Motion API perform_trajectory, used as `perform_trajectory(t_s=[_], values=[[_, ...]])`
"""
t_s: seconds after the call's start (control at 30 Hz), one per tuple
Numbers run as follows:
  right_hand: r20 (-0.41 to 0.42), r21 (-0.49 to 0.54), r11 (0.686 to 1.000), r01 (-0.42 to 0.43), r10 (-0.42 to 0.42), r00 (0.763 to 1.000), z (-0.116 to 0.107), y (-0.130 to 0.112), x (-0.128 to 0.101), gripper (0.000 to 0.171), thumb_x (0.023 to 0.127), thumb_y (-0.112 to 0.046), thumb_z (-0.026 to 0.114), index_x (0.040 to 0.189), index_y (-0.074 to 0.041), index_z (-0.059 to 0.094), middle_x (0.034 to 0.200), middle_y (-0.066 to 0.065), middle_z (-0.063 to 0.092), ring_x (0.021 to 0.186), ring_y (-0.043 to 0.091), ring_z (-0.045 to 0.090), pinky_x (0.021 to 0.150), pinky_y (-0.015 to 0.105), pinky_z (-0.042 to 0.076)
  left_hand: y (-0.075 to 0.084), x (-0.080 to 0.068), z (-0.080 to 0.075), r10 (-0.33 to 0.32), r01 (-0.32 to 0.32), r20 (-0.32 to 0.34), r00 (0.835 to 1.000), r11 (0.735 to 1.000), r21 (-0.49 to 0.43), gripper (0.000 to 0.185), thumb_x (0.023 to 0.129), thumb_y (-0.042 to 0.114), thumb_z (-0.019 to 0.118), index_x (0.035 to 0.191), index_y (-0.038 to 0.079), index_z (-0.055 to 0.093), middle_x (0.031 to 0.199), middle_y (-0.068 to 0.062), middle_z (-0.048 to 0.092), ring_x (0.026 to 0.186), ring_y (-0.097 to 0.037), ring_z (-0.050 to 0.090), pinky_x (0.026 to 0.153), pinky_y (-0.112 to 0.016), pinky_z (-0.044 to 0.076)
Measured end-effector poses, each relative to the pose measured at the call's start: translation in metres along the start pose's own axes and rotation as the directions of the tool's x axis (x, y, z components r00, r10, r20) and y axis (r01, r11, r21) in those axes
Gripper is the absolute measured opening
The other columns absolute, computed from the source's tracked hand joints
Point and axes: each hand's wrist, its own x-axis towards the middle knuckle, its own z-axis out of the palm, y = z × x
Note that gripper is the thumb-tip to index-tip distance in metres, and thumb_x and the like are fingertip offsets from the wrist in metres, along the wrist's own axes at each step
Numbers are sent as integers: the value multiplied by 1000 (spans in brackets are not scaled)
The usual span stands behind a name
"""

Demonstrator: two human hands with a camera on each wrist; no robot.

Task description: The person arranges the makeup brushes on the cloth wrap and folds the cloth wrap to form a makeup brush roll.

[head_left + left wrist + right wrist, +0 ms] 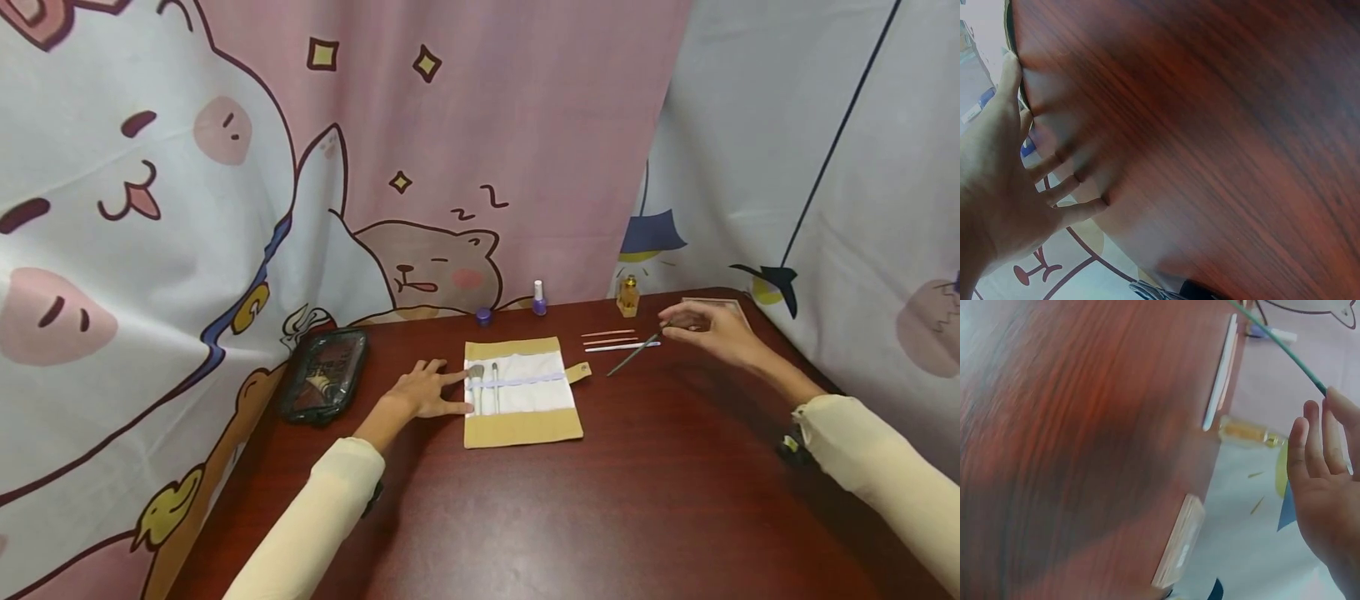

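An unrolled tan and white brush roll [521,429] lies flat on the table, a lilac band across its middle. Under that band sit a wider makeup brush [477,396] and a slimmer brush [496,398]. My left hand [423,392] is spread at the roll's left side, thumb and index finger touching its edge. To the right, above the table, my right hand [712,332] pinches one end of a thin dark green stick [1291,356] between thumb and fingertips. The stick slants down toward the roll; whether it has a brush tip cannot be made out.
Right of the roll's snap tab [578,372] lie a white stick [618,347] and two pinkish sticks [609,341]. Behind stand a purple jar [483,317], nail polish [539,300] and an amber bottle [628,297]. A black pouch [326,375] lies left; a flat box [1179,544] lies right.
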Motion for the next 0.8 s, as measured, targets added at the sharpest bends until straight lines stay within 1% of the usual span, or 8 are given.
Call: perform_trajectory(t_s=[0.07,0.13,0.23,0.33,0.47,0.6,0.7,0.8], values=[[11,59,998,-12,12,1000,3,-6,3,28,94,-7,77,121,-8,73,110,16,76,93,4,72,75,18,56,-1,-1,0,-2,2,1,1000,1000,-2,88,86,87,51,161,44,34,167,-12,29,150,-37,30,109,-61,42],[27,149,989,-25,21,999,6,-10,5,31,96,-2,73,127,-4,68,112,17,74,95,4,71,75,22,57,-1,-1,0,-3,3,3,1000,1000,0,88,86,87,50,161,44,34,167,-12,29,150,-37,31,109,-61,42],[48,305,952,-5,-10,999,12,-14,12,36,97,7,67,132,5,61,113,15,74,96,7,72,76,29,60,-2,-1,1,-4,4,4,1000,1000,4,88,86,87,49,161,45,33,167,-12,29,149,-37,31,109,-61,42],[54,392,920,16,-40,998,17,-18,18,37,98,8,65,134,6,58,114,9,74,96,11,73,77,33,61,-1,0,2,-8,8,7,1000,1000,8,88,86,88,48,161,45,32,167,-12,29,149,-37,31,110,-61,42],[36,384,924,-2,-13,999,24,-27,26,38,99,4,66,136,1,57,117,8,74,95,14,75,76,33,61,0,0,2,-10,10,6,1000,1000,1,88,86,87,50,161,45,33,167,-12,30,149,-37,31,110,-61,41],[29,391,920,4,-17,999,33,-36,37,35,99,3,67,132,7,56,117,13,75,92,15,76,75,32,61,0,0,1,-9,9,9,1000,1000,-5,88,86,87,50,161,45,34,167,-12,30,150,-37,31,109,-61,42],[44,364,931,12,-30,999,41,-45,46,30,99,1,68,127,9,62,115,12,76,93,12,76,75,30,61,0,0,0,-9,9,10,1000,1000,0,88,85,88,50,161,45,33,167,-12,30,150,-37,30,110,-61,41],[61,324,946,15,-37,997,50,-53,54,27,99,-3,69,125,5,68,114,9,76,94,12,75,77,33,61,-1,1,1,-9,9,7,1000,1000,5,89,85,89,48,161,46,33,167,-12,30,150,-37,30,110,-61,42]])
